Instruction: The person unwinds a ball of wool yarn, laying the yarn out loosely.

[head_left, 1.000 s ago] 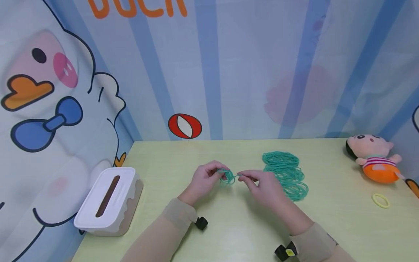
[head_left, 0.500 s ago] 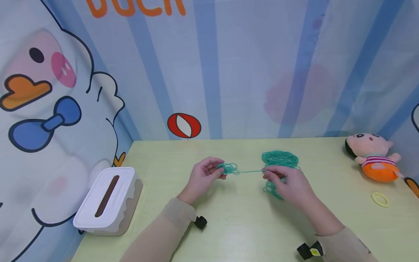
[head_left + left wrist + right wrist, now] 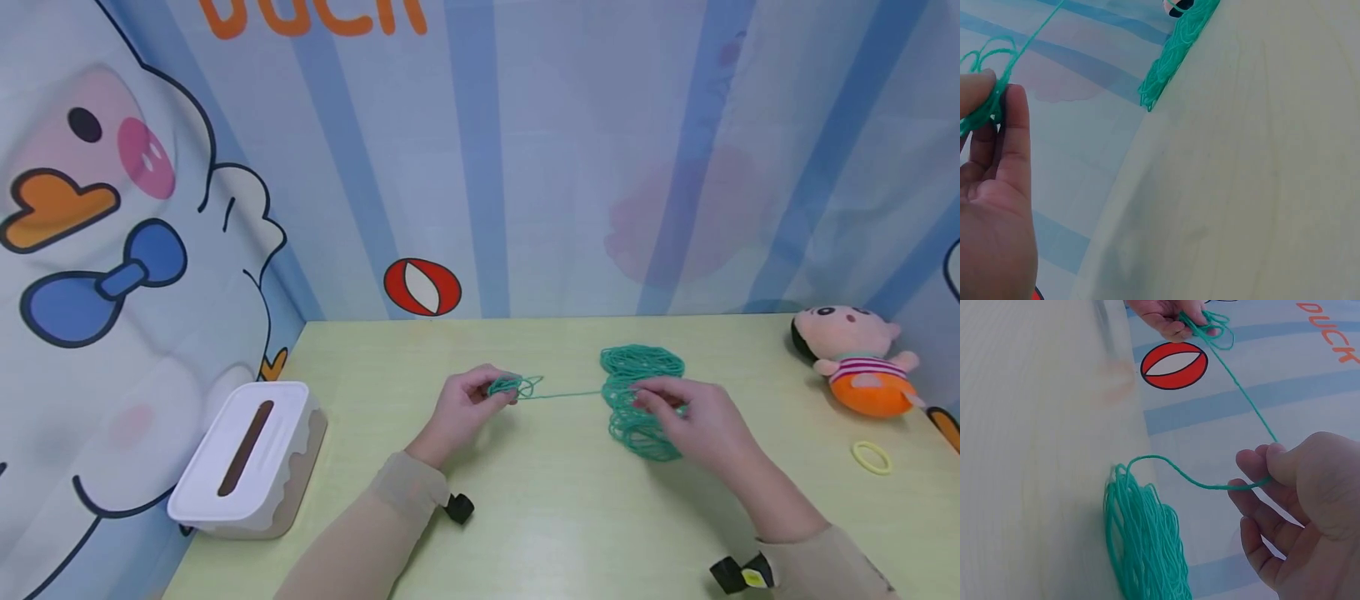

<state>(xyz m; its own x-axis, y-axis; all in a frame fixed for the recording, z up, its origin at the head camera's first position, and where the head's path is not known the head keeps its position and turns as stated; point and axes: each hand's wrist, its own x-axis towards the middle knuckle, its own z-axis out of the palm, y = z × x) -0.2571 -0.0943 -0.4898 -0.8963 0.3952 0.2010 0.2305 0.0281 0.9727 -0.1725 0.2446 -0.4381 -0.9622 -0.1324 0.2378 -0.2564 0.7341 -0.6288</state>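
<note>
My left hand (image 3: 467, 408) pinches a small looped bundle of green yarn (image 3: 999, 103) between thumb and fingers, some loops sticking out past the fingertips. From it a single strand (image 3: 1244, 394) runs taut to my right hand (image 3: 693, 417), whose thumb and forefinger pinch it. Beyond that pinch the strand sags in a slack curve down to a larger pile of green yarn (image 3: 641, 362), laid in several looped clumps on the table. In the head view the right hand overlaps the right side of this pile.
A white-lidded tissue box (image 3: 243, 458) stands at the table's left. At the far right lies a plush doll (image 3: 858, 362) with orange shorts, and a yellow ring (image 3: 872, 457) in front of it. A printed curtain (image 3: 555, 167) borders the back edge of the table (image 3: 525, 517).
My right hand has moved away to the right, drawing out the strand between the hands. The left hand has stayed about in place, its yarn loops shifting in the fingers.
</note>
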